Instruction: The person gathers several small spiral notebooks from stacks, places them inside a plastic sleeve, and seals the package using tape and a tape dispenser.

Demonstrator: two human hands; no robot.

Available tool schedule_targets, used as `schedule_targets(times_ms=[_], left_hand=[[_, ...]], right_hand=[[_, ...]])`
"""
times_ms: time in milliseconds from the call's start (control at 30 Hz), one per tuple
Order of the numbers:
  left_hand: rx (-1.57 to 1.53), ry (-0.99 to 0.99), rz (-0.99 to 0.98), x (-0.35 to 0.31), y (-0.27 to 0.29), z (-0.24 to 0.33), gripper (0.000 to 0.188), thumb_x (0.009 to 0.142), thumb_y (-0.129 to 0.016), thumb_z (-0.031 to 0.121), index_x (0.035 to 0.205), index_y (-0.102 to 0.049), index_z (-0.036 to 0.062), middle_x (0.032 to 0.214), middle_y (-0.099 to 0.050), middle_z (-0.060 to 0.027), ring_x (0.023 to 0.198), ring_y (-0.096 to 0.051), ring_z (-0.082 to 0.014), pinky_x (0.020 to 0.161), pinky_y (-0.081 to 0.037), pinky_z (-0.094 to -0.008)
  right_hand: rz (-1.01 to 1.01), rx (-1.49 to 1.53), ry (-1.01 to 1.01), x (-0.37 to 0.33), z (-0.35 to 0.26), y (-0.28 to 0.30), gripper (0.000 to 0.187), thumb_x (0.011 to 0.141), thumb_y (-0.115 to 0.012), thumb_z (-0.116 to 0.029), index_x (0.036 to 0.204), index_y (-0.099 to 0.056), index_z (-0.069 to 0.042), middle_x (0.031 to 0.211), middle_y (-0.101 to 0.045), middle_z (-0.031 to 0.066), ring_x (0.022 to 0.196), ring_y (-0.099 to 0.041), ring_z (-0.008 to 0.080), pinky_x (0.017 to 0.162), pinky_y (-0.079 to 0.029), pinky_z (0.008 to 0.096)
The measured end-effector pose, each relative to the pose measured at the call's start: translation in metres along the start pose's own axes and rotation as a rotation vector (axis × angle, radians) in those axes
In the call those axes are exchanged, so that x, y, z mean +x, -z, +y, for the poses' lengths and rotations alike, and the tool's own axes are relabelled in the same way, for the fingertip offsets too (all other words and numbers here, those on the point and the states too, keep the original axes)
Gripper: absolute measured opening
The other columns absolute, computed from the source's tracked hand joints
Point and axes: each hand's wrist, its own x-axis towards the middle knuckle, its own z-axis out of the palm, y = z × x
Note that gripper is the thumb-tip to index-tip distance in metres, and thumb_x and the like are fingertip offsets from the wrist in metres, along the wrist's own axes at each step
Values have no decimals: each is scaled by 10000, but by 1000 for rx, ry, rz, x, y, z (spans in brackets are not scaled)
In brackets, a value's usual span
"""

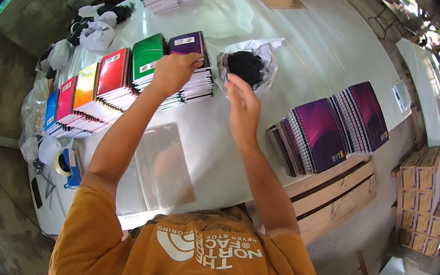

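My left hand [174,72] is over a stack of spiral notebooks whose top one has a purple cover [185,43]. Its fingertips are drawn together at the wire-bound edge; what they pinch, if anything, is too small to make out. Right of that stack stands an opened white plastic bag [270,67] filled with small black pieces [244,68]. My right hand [245,110] is at the bag's near side, thumb and forefinger tips close together. Anything between them cannot be made out.
Leftward run stacks topped by green [149,52], red [111,72], yellow [85,87], pink [65,97] and blue [51,110] notebooks. Purple notebooks [319,130] stand at right. A clear plastic sheet [159,166] lies before me; a tape dispenser [71,166] is left. Across the table [319,45], another person handles notebooks.
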Motion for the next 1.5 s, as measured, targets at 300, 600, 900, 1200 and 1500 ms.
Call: schedule_targets(times_ms=[300,600,900,1200,1500], left_hand=[[138,110,307,-35,30,-15,401,817,-662,225,1170,-583,51,1195,-590,-150,1168,-513,-336,975,-410,-398],[-94,241,32,-51,63,-69,371,879,-571,360,1191,-601,161,709,-631,-163,664,-603,-359,589,-458,-438],[-390,388,515,-55,80,-59,263,947,-527,240,954,-592,-15,655,-552,-109,538,-468,-181,520,-382,-303],[-750,120,641,-72,110,22,283,932,-539,124,1168,-548,-33,889,-641,-81,820,-538,-100,785,-424,-222],[-1156,-314,-442,-73,122,-8,333,544,-551,-13,846,-663,68,1126,-615,-98,1292,-374,-339,1078,-253,-470]], right_hand=[[-232,-757,-159,106,30,-65,539,682,-767,-347,1025,-617,42,1006,-625,222,1022,-565,342,916,-410,412],[-321,464,-704,93,-1,-51,340,755,-618,-64,1069,-554,51,1003,-620,133,881,-617,262,818,-499,348],[-390,681,-605,32,-2,-12,437,810,-495,-9,1245,-461,-11,1184,-559,121,1075,-559,227,940,-449,353],[-458,834,-694,8,-14,-10,436,864,-510,-95,1289,-424,-47,1177,-556,102,1054,-565,211,924,-458,347],[-933,808,-884,-41,-30,5,652,855,-601,-351,1328,-379,40,1227,-535,168,1088,-563,248,961,-444,365]])
